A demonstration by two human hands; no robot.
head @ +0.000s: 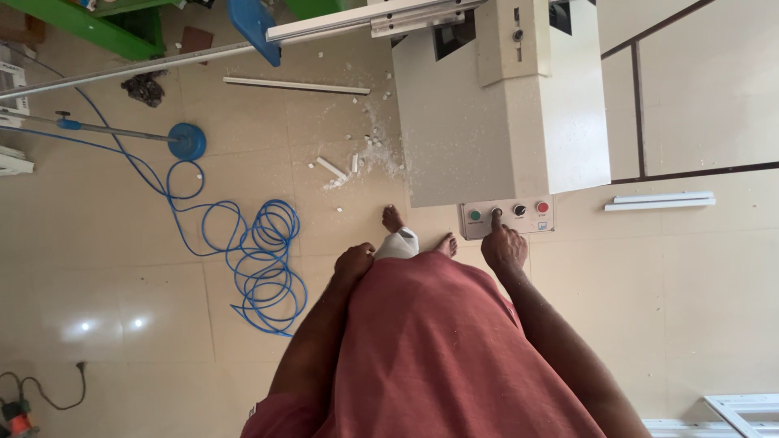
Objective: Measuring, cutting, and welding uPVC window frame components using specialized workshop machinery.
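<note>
Because the big cream-white metal machine cabinet stands on the pale tiled floor just ahead of the bare feet, its small grey control panel sits low, and the right hand reaches down to it with the forefinger stretched out and the other fingers curled under, grasping nothing. That fingertip rests on the black round button, with the green round button just to its left and a second black button and a red button to its right. The left hand hangs at the hip, fingers closed into a loose fist, seemingly holding nothing, against the brick-red cloth garment. Well left of those fingers a coiled blue air hose lies slack on the tiles, and white plastic offcuts and dust lie scattered beyond them beside the cabinet's base.
</note>
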